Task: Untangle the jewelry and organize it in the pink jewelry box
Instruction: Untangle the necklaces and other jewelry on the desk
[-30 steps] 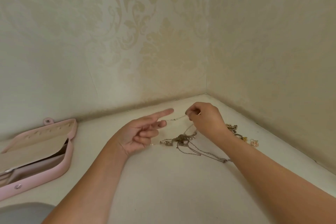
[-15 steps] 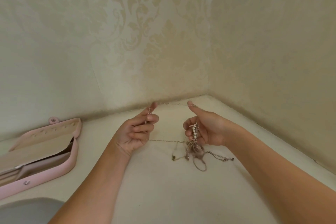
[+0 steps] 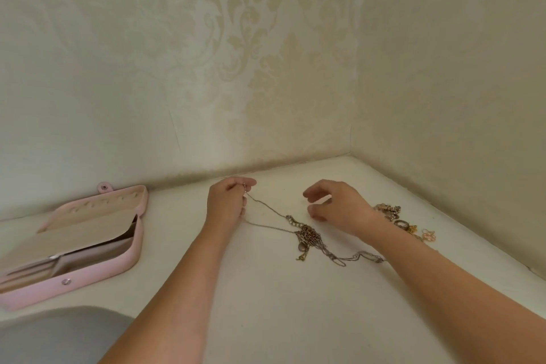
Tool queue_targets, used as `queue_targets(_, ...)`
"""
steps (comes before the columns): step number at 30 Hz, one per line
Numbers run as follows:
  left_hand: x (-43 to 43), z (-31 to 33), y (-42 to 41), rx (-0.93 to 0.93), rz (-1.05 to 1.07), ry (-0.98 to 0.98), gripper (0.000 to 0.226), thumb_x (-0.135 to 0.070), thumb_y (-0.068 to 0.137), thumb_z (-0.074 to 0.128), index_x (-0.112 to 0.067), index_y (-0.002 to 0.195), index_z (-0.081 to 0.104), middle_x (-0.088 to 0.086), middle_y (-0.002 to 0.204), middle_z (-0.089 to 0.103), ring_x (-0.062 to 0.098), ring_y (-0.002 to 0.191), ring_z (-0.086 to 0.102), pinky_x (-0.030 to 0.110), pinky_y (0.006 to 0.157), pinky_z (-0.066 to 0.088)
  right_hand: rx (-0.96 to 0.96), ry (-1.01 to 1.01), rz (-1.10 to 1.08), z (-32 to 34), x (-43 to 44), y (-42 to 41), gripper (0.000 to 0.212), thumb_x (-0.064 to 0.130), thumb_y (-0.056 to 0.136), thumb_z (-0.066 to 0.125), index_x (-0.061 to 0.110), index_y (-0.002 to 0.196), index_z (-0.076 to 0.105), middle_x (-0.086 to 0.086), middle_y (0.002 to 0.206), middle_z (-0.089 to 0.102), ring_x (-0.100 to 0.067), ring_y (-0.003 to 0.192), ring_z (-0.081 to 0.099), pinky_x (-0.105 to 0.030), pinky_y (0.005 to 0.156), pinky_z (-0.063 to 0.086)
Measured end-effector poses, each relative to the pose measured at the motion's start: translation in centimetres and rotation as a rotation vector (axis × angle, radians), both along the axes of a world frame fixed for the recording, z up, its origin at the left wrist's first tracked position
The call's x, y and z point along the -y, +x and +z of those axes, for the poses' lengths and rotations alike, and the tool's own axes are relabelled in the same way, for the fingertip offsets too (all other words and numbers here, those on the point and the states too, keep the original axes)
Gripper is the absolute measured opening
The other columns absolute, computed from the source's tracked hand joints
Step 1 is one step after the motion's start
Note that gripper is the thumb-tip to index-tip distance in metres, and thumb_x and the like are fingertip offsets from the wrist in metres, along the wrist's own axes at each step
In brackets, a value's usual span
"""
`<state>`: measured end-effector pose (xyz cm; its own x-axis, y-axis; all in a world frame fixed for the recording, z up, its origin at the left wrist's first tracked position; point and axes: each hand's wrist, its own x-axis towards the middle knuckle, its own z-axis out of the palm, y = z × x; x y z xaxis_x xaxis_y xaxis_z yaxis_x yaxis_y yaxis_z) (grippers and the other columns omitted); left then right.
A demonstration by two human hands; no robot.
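While we look down at the white table (image 3: 266, 289), the pink jewelry box (image 3: 94, 276) lies open, near left | the tangle of chains (image 3: 308, 235) lies between our hands | our left hand (image 3: 226, 201) pinches a thin chain (image 3: 267, 206) from it | our right hand (image 3: 339, 205) holds nothing, fingers bent | small jewelry (image 3: 403, 223) lies behind that wrist
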<state>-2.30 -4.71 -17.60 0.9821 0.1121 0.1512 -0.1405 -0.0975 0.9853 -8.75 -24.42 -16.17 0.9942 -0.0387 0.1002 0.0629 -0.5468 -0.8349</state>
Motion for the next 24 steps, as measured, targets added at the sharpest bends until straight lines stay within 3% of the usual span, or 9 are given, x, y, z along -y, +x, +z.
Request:
queue_targets(3,-0.1,-0.5,-0.2,0.054,0.148,0.303,0.032,-0.002,0.087,0.043,-0.017,0.075,0.069,-0.001,0.093,0.069,0.009,0.069,0.055,0.022,0.056,0.039,0.038,-0.098,0.056,-0.2,-0.7,0.0,0.007,0.02,0.082,0.071,0.016,0.088,0.07,0.004,0.085,0.066,-0.001,0.058,0.056,-0.007,0.056,0.043)
queue_targets(7,-0.3,-0.8,-0.1,0.027,0.357,0.453,0.029,-0.007,0.087,0.049,-0.011,0.114,0.058,0.006,0.118,0.054,0.021,0.097,0.054,0.026,0.076,0.036,0.049,-0.145,0.021,-1.0,-1.6,0.2,0.019,0.033,0.081,0.072,0.016,0.087,0.071,0.008,0.08,0.063,0.0,0.067,0.054,-0.008,0.054,0.039)
queue_targets(9,0.2,-1.0,-0.3,0.131,0.292,0.474,0.03,-0.005,0.086,0.052,-0.012,0.115,0.055,0.006,0.117,0.052,0.022,0.106,0.052,0.024,0.082,0.035,0.047,-0.192,0.019,-1.4,-2.3,0.4,0.018,0.032,0.08,0.072,0.018,0.09,0.069,0.008,0.079,0.06,-0.003,0.068,0.052,-0.013,0.057,0.038)
queue_targets(12,2.1,-1.1,-1.4,0.277,-0.072,0.591,0.027,-0.001,0.085,0.052,-0.021,0.1,0.063,-0.004,0.105,0.059,0.011,0.102,0.052,0.015,0.081,0.033,0.004,-0.189,0.037,-1.2,-2.7,0.5,0.01,0.023,0.079,0.073,0.017,0.086,0.069,0.008,0.071,0.057,-0.003,0.063,0.05,-0.014,0.057,0.037)
queue_targets(15,3.3,-1.0,-2.2,0.243,-0.352,0.697,0.027,-0.002,0.085,0.052,-0.019,0.097,0.069,-0.008,0.095,0.061,0.008,0.09,0.053,0.014,0.073,0.037,-0.063,-0.127,0.043,-0.7,-2.2,0.5,0.009,0.014,0.077,0.075,0.015,0.08,0.067,0.007,0.067,0.056,-0.003,0.06,0.05,-0.013,0.057,0.038)
queue_targets(19,3.2,-0.5,-2.2,0.104,-0.442,0.593,0.018,-0.012,0.077,0.061,-0.027,0.082,0.069,-0.015,0.077,0.062,0.007,0.076,0.055,0.024,0.076,0.044,-0.11,0.109,0.041,-0.1,-1.2,0.4,0.013,0.003,0.075,0.074,0.014,0.075,0.07,-0.01,0.073,0.064,-0.015,0.066,0.057,-0.021,0.065,0.045)
queue_targets(22,3.2,-0.2,-2.4,0.038,-0.475,0.51,0.013,-0.022,0.069,0.061,-0.032,0.07,0.069,-0.012,0.07,0.064,0.005,0.071,0.056,0.023,0.073,0.044,-0.105,0.189,0.055,0.2,-0.8,0.2,0.014,0.001,0.071,0.078,0.007,0.081,0.072,-0.017,0.078,0.07,-0.018,0.071,0.063,-0.028,0.075,0.054)
queue_targets(24,3.2,-0.2,-2.4,0.032,-0.463,0.488,0.01,-0.022,0.071,0.064,-0.03,0.068,0.07,-0.003,0.071,0.067,0.004,0.07,0.055,0.023,0.073,0.043,-0.101,0.185,0.057,0.3,-0.9,0.1,0.02,-0.002,0.067,0.08,0.004,0.084,0.07,-0.01,0.068,0.07,-0.013,0.062,0.064,-0.021,0.064,0.055)
